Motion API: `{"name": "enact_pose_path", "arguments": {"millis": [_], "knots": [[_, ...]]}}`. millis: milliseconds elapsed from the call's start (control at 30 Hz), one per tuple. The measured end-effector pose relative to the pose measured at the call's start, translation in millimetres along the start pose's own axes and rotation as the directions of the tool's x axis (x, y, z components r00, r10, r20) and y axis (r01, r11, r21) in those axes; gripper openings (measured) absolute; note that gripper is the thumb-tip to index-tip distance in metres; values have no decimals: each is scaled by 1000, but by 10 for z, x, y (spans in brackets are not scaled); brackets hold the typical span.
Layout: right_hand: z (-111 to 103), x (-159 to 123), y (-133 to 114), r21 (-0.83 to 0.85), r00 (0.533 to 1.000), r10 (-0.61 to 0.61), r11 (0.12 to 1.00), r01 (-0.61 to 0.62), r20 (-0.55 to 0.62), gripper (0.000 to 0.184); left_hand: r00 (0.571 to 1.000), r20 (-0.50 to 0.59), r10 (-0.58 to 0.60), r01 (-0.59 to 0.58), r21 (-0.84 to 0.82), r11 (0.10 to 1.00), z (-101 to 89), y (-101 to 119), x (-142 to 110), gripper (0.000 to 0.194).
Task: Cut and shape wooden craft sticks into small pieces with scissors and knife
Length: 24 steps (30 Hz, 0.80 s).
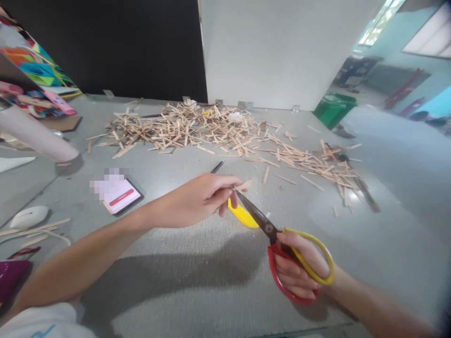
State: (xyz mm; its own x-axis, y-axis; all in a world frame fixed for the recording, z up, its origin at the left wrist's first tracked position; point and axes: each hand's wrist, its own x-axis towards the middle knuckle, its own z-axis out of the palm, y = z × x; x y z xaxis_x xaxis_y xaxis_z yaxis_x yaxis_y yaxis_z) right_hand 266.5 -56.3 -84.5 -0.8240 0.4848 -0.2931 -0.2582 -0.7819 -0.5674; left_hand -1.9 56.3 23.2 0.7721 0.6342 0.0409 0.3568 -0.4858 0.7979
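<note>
Between the thumb and fingers of my left hand [204,197] is a small flat wooden stick [245,185], its free end pointing right. My right hand [299,267] grips a pair of scissors [260,217] with one red and one yellow handle loop. The scissors' tips reach the stick right beside my left fingertips; whether the blades touch it I cannot tell. A yellow curved plastic tool [243,215] lies on the table below my left fingers, partly hidden by them and by the blades. Behind my left hand a dark pen [217,166] shows in part.
A large heap of wooden sticks [183,126] spreads along the back, with more cut pieces [313,162] at right. A phone [121,195], a white mouse [30,217] and a pale roll [38,134] lie at left. A green bin [333,110] stands beyond the table.
</note>
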Motion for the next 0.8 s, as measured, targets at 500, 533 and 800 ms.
{"name": "enact_pose_path", "arguments": {"millis": [500,533,800], "knots": [[-16,25,39,77,994,-85,994,79,74,69,999,-3,-34,35,79,996,-17,8,23,33],[-22,29,43,88,992,-92,993,85,82,70,999,-2,-39,39,78,996,-19,10,24,32],[-79,49,126,114,969,-211,974,196,130,87,991,-53,-122,126,69,990,-66,-7,43,33]]}}
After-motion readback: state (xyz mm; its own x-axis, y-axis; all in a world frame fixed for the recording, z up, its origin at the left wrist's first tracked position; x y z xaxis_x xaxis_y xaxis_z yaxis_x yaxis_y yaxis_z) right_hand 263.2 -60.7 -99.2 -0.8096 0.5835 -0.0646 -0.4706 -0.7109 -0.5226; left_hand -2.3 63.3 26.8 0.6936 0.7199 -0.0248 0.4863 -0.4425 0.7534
